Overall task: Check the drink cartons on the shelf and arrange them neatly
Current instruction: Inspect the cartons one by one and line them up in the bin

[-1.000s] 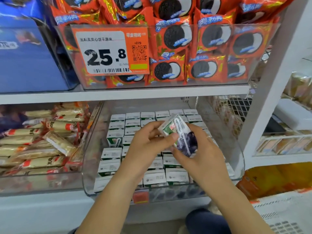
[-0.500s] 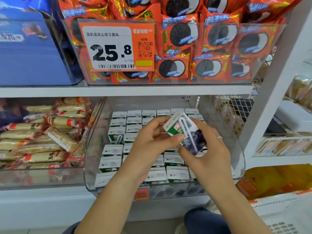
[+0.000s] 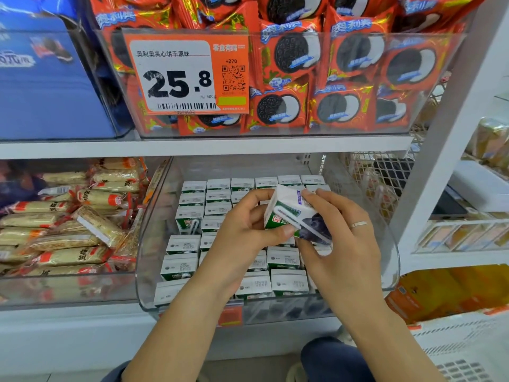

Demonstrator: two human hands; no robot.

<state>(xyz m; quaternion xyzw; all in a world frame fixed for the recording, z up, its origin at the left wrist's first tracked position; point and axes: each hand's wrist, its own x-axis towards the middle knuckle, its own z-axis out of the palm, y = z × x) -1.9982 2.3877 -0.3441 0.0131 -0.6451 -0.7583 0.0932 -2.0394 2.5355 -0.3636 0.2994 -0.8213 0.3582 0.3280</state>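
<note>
A small drink carton (image 3: 296,213), white and green with a dark fruit picture and a straw stuck to its side, is held tilted above the clear bin (image 3: 148,244). My left hand (image 3: 242,235) grips its left end with thumb and fingers. My right hand (image 3: 338,238), a ring on one finger, holds its right end and underside. Below them several rows of matching cartons (image 3: 181,263) stand upright in the bin, tops showing. One carton (image 3: 190,221) in the left column shows its green front with a straw. My hands hide the middle cartons.
The bin to the left holds wrapped snack bars (image 3: 68,232). The shelf above carries a bin of orange cookie packs (image 3: 341,78) with a 25.8 price tag (image 3: 190,78) and blue boxes (image 3: 41,84). A white shelf post (image 3: 446,139) stands right, wire baskets behind it.
Both hands have turned the carton between them, so more of its white top now faces me. The view has shifted a little lower and closer to the bin.
</note>
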